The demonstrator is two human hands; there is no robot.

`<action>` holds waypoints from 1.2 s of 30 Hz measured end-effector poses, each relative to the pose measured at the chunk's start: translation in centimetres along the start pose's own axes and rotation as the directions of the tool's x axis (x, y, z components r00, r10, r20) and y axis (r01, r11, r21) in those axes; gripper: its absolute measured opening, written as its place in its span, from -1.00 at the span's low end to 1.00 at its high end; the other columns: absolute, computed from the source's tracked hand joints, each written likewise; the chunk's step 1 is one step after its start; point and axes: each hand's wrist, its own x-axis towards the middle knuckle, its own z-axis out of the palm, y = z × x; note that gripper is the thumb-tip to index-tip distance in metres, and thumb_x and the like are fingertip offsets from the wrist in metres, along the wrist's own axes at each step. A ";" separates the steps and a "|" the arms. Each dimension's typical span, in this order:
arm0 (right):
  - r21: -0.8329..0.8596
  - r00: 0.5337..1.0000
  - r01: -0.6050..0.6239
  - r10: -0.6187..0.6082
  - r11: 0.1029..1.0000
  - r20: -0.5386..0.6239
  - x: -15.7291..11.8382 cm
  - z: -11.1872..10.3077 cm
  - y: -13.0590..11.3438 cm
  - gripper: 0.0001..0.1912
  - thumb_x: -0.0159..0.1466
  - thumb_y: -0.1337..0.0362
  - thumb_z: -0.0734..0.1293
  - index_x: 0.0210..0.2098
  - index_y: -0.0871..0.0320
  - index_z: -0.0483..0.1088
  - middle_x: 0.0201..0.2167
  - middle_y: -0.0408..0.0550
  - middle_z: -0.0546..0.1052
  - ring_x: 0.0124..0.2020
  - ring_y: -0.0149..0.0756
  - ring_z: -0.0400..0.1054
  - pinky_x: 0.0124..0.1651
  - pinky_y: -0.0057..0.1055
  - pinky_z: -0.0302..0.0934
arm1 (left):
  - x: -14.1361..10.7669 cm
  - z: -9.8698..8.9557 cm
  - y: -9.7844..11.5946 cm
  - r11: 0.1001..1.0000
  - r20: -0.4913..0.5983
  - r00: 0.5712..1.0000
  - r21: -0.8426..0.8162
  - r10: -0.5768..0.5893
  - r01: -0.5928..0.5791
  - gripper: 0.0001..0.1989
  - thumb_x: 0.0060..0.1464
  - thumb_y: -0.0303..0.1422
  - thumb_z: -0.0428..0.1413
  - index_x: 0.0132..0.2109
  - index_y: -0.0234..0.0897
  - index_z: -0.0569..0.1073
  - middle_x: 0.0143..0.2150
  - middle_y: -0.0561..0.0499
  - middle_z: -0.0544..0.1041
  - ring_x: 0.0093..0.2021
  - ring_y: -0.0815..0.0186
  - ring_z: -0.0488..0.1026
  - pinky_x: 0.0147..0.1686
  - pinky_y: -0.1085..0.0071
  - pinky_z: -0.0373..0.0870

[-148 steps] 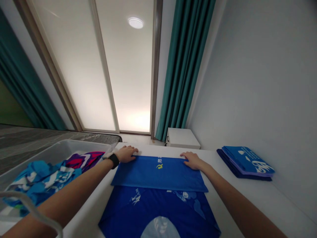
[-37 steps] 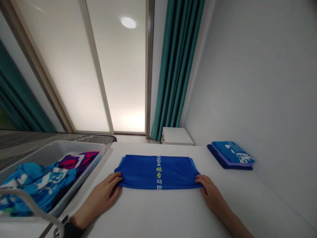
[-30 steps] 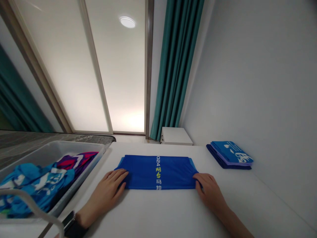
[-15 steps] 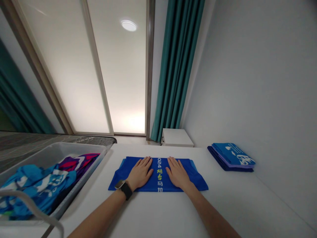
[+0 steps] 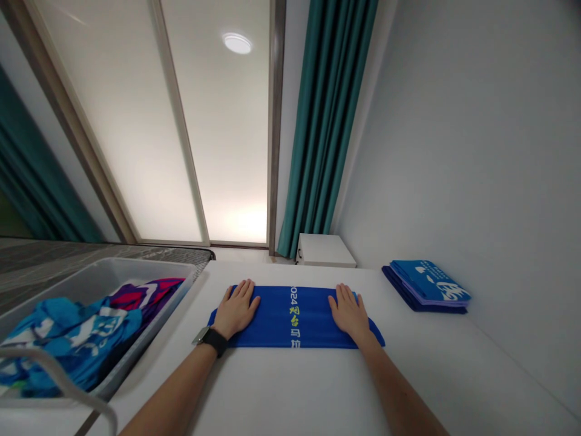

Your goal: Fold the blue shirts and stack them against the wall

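A dark blue folded cloth (image 5: 276, 318) lies flat across the white table (image 5: 290, 387), with white and yellow lettering running down its middle. My left hand (image 5: 236, 310) rests palm down on the cloth's left part, fingers extended, a watch with a black strap on the wrist. On the right part of the same cloth lies my right hand (image 5: 350, 313), also flat with its fingers spread. Neither hand grips anything. The cloth's outer ends are partly covered by the hands.
At the left stands a grey-white bin (image 5: 181, 297) holding blue, purple and red clothes (image 5: 77, 339). A grey curved bar crosses its near side. A stack of folded blue and purple cloths (image 5: 426, 284) lies at the right by the wall. A white cabinet (image 5: 325, 249) stands beyond the table.
My hands have slid apart over the cloth, the left one to the left and the right one to the right, towards its ends. The lettering between them is more exposed.
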 end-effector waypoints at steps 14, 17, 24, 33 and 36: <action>0.016 0.997 -0.079 0.079 0.997 0.016 0.1 -0.1 1.1 -0.34 0.40 0.06 -0.10 0.37 0.30 -0.08 0.39 0.06 -0.04 0.40 -0.19 -0.21 0.36 0.02 -0.33 | 0.2 -0.8 -0.9 1.000 0.043 0.999 0.011 -0.029 0.028 -0.51 0.30 -0.21 -0.20 0.29 -0.25 0.23 0.35 -0.11 0.19 0.36 0.16 0.08 0.28 0.02 0.01; 0.028 0.997 -0.079 0.078 0.997 0.012 -0.1 -0.2 1.1 -0.37 0.40 0.07 -0.09 0.37 0.25 -0.03 0.39 0.07 -0.01 0.39 -0.17 -0.18 0.35 0.02 -0.31 | 0.4 -0.8 -1.0 1.000 0.043 0.999 0.013 -0.020 0.020 -0.52 0.30 -0.21 -0.19 0.29 -0.23 0.23 0.36 -0.10 0.18 0.36 0.17 0.08 0.28 0.02 0.00; 0.012 0.998 -0.031 0.031 0.999 -0.048 0.1 -0.1 1.7 -0.44 0.41 0.13 -0.06 0.31 0.20 0.12 0.34 0.07 0.14 0.35 -0.14 -0.05 0.32 0.02 -0.21 | 0.6 -0.1 -1.3 1.000 -0.010 1.000 0.009 -0.023 0.023 -0.56 0.31 -0.25 -0.17 0.26 -0.22 0.25 0.32 -0.11 0.26 0.33 0.17 0.13 0.28 0.00 -0.03; -0.051 0.958 0.254 -0.259 0.966 -0.126 1.3 -0.8 1.7 -0.53 0.37 0.29 0.06 0.24 0.15 0.20 0.16 0.09 0.36 0.20 -0.17 0.17 0.32 -0.07 -0.33 | 1.8 -1.0 -1.4 0.981 -0.046 0.983 -0.078 0.176 -0.179 -0.65 0.27 -0.31 -0.11 0.12 -0.24 0.38 0.04 -0.15 0.45 0.07 0.13 0.34 0.11 0.17 0.23; -0.028 0.970 0.242 -0.241 0.970 0.019 2.6 -2.6 1.8 -0.61 0.34 0.23 0.14 0.13 0.11 0.32 0.07 0.10 0.41 0.13 -0.09 0.21 0.21 -0.11 -0.09 | 3.4 -2.0 -2.0 0.967 0.087 0.971 -0.150 0.221 -0.207 -0.65 0.26 -0.23 -0.10 0.07 -0.25 0.41 0.00 -0.17 0.42 0.05 0.09 0.32 0.07 0.14 0.24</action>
